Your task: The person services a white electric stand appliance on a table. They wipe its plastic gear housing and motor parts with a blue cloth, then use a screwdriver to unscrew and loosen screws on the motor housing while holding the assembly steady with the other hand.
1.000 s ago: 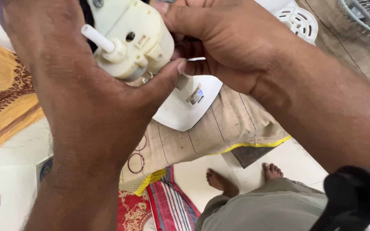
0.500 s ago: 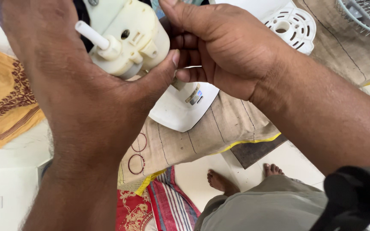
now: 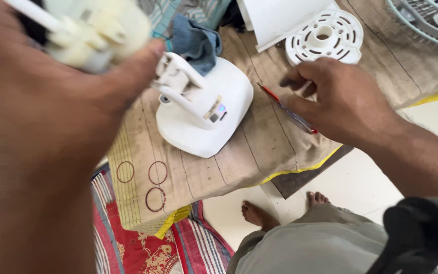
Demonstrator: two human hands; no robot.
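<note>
While gripped by left hand: blurred cream motor housing.

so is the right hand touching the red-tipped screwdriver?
Touching. The head view shows the right hand lying over the screwdriver, its shaft running under the fingers.

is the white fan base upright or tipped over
Upright. The fan base sits flat on the cloth, its neck bracket pointing up, between the left hand and right hand.

White fan base; tan sackcloth, red rings; red-striped mat; cream motor housing
</note>
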